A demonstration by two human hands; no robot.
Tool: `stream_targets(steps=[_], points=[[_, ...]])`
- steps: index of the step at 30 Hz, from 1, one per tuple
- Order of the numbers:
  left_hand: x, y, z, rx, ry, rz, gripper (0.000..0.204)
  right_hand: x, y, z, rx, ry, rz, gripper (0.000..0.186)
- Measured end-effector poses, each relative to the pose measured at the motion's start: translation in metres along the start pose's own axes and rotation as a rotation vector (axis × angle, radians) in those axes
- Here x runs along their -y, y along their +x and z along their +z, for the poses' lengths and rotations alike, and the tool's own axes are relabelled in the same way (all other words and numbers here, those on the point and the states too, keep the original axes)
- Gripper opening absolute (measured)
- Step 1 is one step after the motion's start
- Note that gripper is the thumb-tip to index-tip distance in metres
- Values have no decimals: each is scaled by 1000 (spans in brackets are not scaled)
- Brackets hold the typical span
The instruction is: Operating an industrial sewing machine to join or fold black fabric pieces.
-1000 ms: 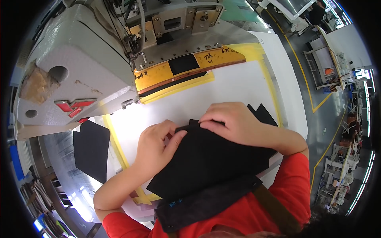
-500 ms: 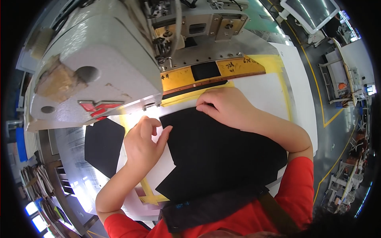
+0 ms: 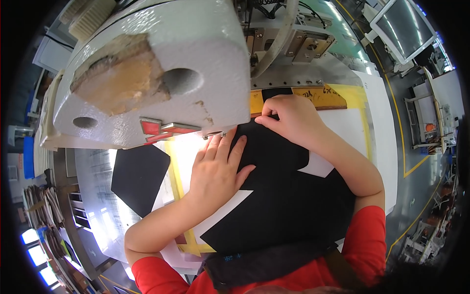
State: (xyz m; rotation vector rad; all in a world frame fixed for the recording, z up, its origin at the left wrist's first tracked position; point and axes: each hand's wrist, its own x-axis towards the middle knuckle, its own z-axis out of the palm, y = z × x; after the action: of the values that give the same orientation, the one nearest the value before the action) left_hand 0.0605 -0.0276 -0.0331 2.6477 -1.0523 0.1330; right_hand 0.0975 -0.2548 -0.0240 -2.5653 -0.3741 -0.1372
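Note:
A large black fabric piece [image 3: 274, 152] lies over a white sheet, its far edge up against the yellow bar [image 3: 333, 98] of a sewing machine. My left hand [image 3: 215, 166] is open, with fingers stretched along the fabric's left edge; some fingertips lie close under the machine head. At the far edge my right hand [image 3: 293, 117] is closed, thumb and fingers pinching the fabric. A small black patch [image 3: 277, 92] shows on the yellow bar beside my right knuckles.
The white machine head [image 3: 215, 63] overhangs the upper left. Another black fabric piece [image 3: 139, 179] lies left of my left forearm. Yellow tape [image 3: 360, 98] borders the white sheet. A monitor [image 3: 404, 29] stands at the far right.
The large fabric has shifted away from me, up to the yellow bar. My left hand has gone from curled to flat on its edge. The view has moved, and the machine head appears larger.

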Motion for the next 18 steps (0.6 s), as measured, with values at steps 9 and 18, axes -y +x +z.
stream_targets(steps=[9, 18], points=[[2, 0, 3, -37, -38, 26, 59, 0, -1, 2, -32, -6, -7, 24], [4, 6, 4, -39, -27, 44, 61, -9, -9, 6, -171, -180, -94, 33]])
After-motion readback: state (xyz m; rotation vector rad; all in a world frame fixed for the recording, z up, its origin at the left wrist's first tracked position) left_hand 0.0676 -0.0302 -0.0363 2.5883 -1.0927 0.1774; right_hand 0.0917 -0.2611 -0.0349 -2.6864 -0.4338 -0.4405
